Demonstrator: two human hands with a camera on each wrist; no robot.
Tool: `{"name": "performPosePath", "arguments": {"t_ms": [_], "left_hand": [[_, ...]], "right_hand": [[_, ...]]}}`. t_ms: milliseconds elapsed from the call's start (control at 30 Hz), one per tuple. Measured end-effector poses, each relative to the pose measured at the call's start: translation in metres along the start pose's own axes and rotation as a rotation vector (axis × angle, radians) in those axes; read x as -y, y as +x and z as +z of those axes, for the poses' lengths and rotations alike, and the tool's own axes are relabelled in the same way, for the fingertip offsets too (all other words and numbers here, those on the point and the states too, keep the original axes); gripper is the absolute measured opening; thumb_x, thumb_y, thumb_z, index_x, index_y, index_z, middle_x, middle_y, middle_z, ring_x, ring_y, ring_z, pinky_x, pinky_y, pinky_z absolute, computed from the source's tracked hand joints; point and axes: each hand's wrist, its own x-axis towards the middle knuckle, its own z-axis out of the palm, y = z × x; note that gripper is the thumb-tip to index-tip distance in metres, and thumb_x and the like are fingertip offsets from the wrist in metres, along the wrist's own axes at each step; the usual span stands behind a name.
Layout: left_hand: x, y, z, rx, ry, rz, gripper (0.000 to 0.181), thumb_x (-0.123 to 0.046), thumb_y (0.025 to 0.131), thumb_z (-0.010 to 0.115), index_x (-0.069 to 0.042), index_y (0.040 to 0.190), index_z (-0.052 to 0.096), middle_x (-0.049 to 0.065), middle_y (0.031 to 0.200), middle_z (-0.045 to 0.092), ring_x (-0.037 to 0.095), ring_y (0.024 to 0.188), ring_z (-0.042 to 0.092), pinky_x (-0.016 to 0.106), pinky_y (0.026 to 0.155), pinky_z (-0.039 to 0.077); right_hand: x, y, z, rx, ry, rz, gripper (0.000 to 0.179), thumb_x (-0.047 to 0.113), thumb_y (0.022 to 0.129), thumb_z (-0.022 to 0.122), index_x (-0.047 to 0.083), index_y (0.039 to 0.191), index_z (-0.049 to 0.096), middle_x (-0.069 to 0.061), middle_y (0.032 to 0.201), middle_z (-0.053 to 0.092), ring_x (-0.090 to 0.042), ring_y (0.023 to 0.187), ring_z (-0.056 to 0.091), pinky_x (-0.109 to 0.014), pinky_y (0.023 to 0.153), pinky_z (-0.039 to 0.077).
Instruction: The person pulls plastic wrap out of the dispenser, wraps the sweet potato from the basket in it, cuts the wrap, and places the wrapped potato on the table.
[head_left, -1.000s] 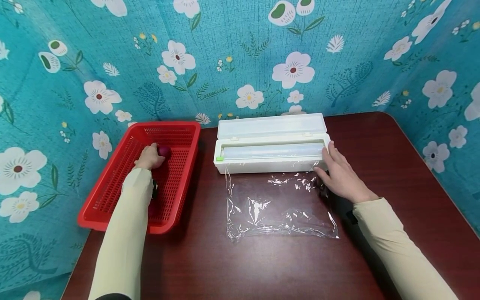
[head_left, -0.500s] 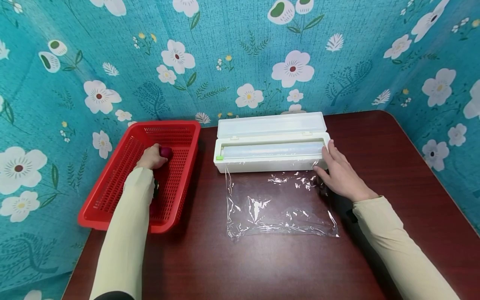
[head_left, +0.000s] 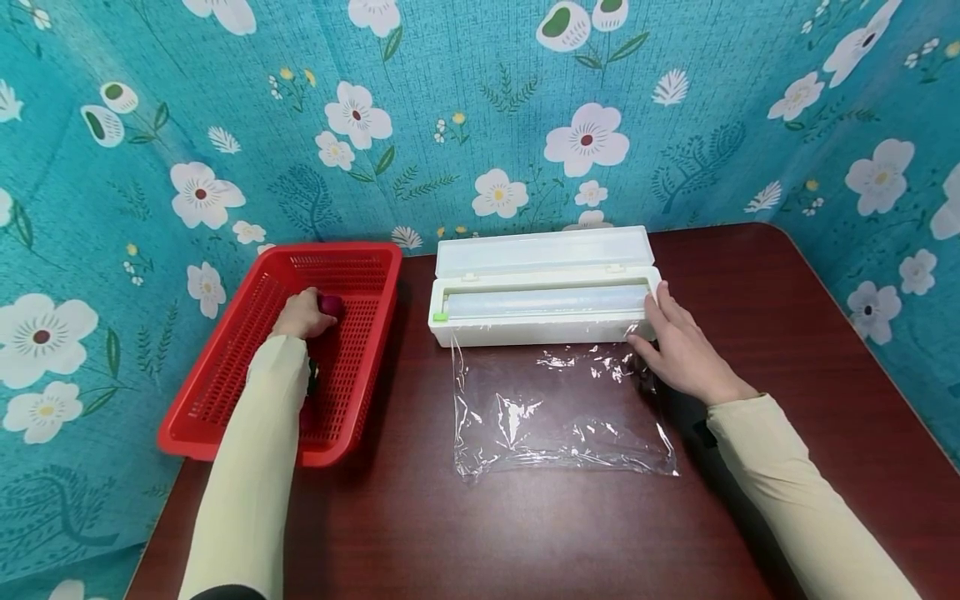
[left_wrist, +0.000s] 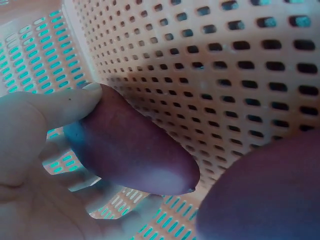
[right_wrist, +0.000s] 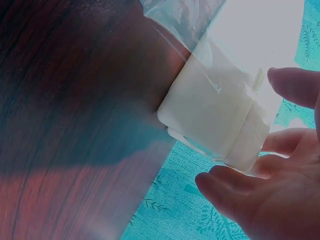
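Observation:
In the head view my left hand [head_left: 302,314] reaches into the red basket [head_left: 382,333] on the left. It holds a purple eggplant [left_wrist: 137,145], thumb on top at one end and fingers underneath, as the left wrist view shows. A second purple thing [left_wrist: 270,195] lies close by, partly cut off. My right hand [head_left: 686,350] lies at the right end of a white cling film box [head_left: 517,334], fingers fairly straight. The box's lid [head_left: 543,252] stands open, showing the film roll [head_left: 547,301]. Clear cling film [head_left: 558,417] spreads from its front over the table.
A dark green and red item [head_left: 312,377] in the basket is partly hidden by my left sleeve. The dark reddish-brown table [head_left: 562,533] stands against a teal floral cloth [head_left: 480,108], which hangs at the back and both sides.
My left hand has shifted very slightly right in the basket, together with the eggplant. My right hand, the box and the spread film have stayed in place.

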Motion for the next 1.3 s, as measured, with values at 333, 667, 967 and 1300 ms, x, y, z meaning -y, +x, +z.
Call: {"name": "performPosePath", "arguments": {"t_ms": [333, 667, 967, 1300], "left_hand": [[-0.008, -0.004, -0.01, -0.062, -0.029, -0.004, 0.065, -0.028, 0.089, 0.065, 0.01, 0.133, 0.035, 0.035, 0.126, 0.037, 0.045, 0.111, 0.041, 0.059, 0.091, 0.044], [-0.024, -0.015, -0.022, -0.153, -0.018, 0.057, 0.067, -0.032, 0.092, 0.059, 0.007, 0.138, 0.028, 0.034, 0.13, 0.036, 0.048, 0.105, 0.049, 0.06, 0.089, 0.044], [-0.048, -0.032, -0.029, -0.236, -0.014, 0.175, 0.062, -0.03, 0.09, 0.058, 0.003, 0.137, 0.034, 0.027, 0.125, 0.042, 0.041, 0.095, 0.053, 0.054, 0.081, 0.049], [-0.084, -0.052, -0.029, -0.308, 0.03, 0.297, 0.062, -0.027, 0.084, 0.066, -0.003, 0.134, 0.039, 0.021, 0.123, 0.045, 0.035, 0.095, 0.055, 0.051, 0.079, 0.053]], "right_hand": [[-0.001, 0.001, -0.001, 0.009, 0.001, -0.001, 0.077, 0.021, 0.094, 0.061, -0.012, 0.148, 0.017, -0.034, 0.156, 0.002, -0.056, 0.139, 0.018, -0.064, 0.109, 0.024], [-0.001, 0.001, -0.001, 0.02, 0.007, 0.006, 0.078, 0.021, 0.094, 0.06, -0.01, 0.149, 0.015, -0.034, 0.156, 0.001, -0.057, 0.138, 0.018, -0.066, 0.108, 0.024], [0.001, 0.001, -0.001, 0.024, -0.003, 0.01, 0.077, 0.02, 0.094, 0.061, -0.011, 0.148, 0.017, -0.035, 0.156, 0.002, -0.058, 0.136, 0.02, -0.066, 0.107, 0.025], [0.0, -0.001, -0.001, 0.019, 0.0, 0.006, 0.076, 0.019, 0.094, 0.061, -0.011, 0.148, 0.017, -0.035, 0.156, 0.002, -0.059, 0.135, 0.021, -0.067, 0.106, 0.025]]}}
